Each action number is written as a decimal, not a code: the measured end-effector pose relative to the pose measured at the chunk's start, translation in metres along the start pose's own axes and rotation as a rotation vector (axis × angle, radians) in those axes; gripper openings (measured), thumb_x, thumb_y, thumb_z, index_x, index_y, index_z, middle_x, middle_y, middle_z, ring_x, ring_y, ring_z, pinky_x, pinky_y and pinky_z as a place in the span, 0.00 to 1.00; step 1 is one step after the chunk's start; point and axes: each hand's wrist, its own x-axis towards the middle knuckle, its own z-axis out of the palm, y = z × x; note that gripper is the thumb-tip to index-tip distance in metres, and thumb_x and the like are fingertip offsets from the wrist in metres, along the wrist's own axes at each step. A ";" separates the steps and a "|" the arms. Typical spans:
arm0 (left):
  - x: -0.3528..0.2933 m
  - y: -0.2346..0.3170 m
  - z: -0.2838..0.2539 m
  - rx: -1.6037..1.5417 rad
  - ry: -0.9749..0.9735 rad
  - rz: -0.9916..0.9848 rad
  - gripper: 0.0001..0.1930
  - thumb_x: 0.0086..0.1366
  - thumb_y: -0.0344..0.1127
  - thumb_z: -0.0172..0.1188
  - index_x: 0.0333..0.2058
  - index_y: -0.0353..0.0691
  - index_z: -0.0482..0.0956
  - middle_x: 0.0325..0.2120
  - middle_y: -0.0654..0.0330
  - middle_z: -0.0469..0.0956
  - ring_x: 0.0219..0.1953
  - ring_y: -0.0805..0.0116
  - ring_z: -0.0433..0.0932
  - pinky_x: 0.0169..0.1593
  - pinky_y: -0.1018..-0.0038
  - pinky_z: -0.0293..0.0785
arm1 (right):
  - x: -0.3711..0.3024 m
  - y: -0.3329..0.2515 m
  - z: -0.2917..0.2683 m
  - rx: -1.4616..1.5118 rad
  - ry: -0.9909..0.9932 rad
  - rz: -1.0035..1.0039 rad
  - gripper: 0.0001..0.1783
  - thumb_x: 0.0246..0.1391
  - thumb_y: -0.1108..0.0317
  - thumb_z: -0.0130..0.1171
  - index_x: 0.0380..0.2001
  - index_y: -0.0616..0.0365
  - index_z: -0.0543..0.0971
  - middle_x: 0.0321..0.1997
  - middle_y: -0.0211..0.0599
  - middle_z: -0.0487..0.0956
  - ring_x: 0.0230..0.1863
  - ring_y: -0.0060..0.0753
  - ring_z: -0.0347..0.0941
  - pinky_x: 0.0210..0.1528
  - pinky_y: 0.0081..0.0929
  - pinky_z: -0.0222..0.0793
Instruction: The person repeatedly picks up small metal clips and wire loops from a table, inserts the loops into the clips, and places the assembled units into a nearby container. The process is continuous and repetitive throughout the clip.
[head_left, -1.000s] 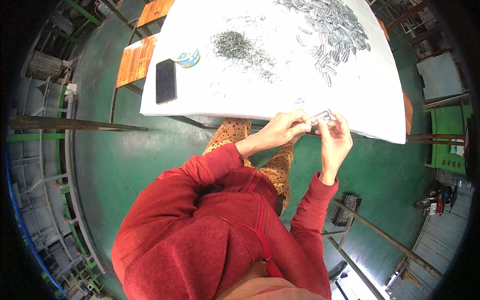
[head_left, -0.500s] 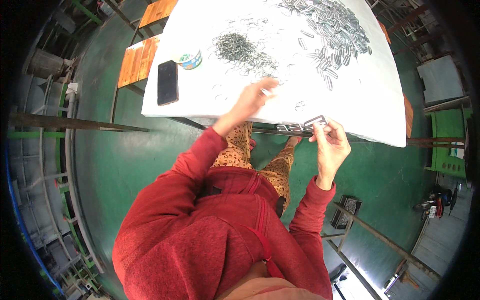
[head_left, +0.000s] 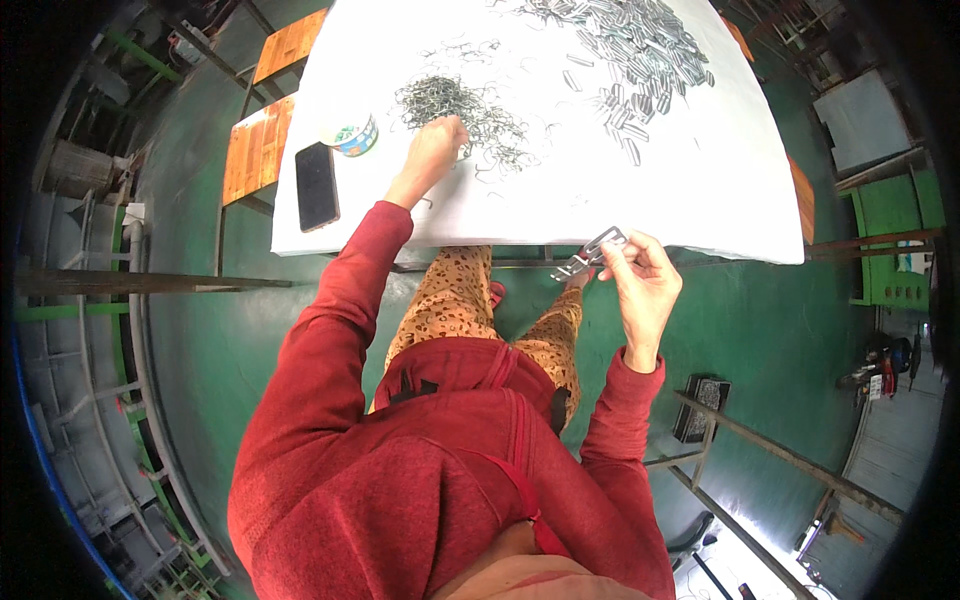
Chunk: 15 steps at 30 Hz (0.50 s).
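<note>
My right hand (head_left: 645,285) is closed at the table's front edge, thumb and fingers pinching a flat slotted metal buckle (head_left: 604,239). Linked metal pieces (head_left: 572,267) trail from this buckle to the left, past the table edge. Farther left, my left hand (head_left: 432,158) reaches over the table with its fingers drawn together at a pile of thin dark wire hooks (head_left: 440,98). What sits between those fingertips is too small to make out. Another heap of slotted metal buckles (head_left: 645,50) spreads over the far right of the table.
A black phone (head_left: 317,188) lies on the white-covered table (head_left: 560,200) near its left edge. Beside it stands a small round tub (head_left: 357,137) with green bits inside. Wooden stools (head_left: 258,150) flank the table's left side. A metal rail (head_left: 790,460) runs at lower right.
My left hand has moved left and away from me to the wire pile. The right hand still holds the buckle, now tilted more steeply. The whole view has shifted slightly.
</note>
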 end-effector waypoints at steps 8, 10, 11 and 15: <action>-0.035 0.122 -0.019 -0.644 -0.341 -0.183 0.09 0.61 0.34 0.57 0.35 0.34 0.79 0.25 0.60 0.79 0.26 0.76 0.76 0.34 0.79 0.73 | -0.007 0.011 -0.001 -0.167 -0.112 0.083 0.15 0.54 0.78 0.53 0.47 0.62 0.76 0.31 0.36 0.79 0.24 0.19 0.73 0.30 0.17 0.70; -0.049 0.143 -0.015 -0.892 -0.462 -0.202 0.09 0.61 0.35 0.58 0.34 0.34 0.79 0.25 0.62 0.78 0.27 0.76 0.75 0.35 0.79 0.73 | -0.008 0.013 0.000 -0.155 -0.110 0.109 0.15 0.55 0.77 0.53 0.47 0.64 0.75 0.30 0.35 0.79 0.25 0.19 0.74 0.30 0.16 0.70; -0.054 0.151 -0.014 -0.944 -0.498 -0.183 0.08 0.61 0.35 0.58 0.34 0.35 0.79 0.26 0.63 0.78 0.28 0.77 0.75 0.37 0.79 0.72 | -0.008 0.020 -0.002 -0.121 -0.090 0.094 0.16 0.55 0.77 0.53 0.48 0.65 0.74 0.30 0.36 0.79 0.25 0.19 0.74 0.29 0.16 0.71; -0.067 0.166 -0.008 -1.060 -0.556 -0.135 0.08 0.61 0.35 0.59 0.33 0.37 0.79 0.29 0.65 0.78 0.33 0.80 0.73 0.41 0.80 0.69 | -0.010 0.017 -0.001 -0.136 -0.071 0.087 0.14 0.54 0.78 0.53 0.46 0.66 0.73 0.30 0.38 0.79 0.25 0.20 0.74 0.29 0.17 0.73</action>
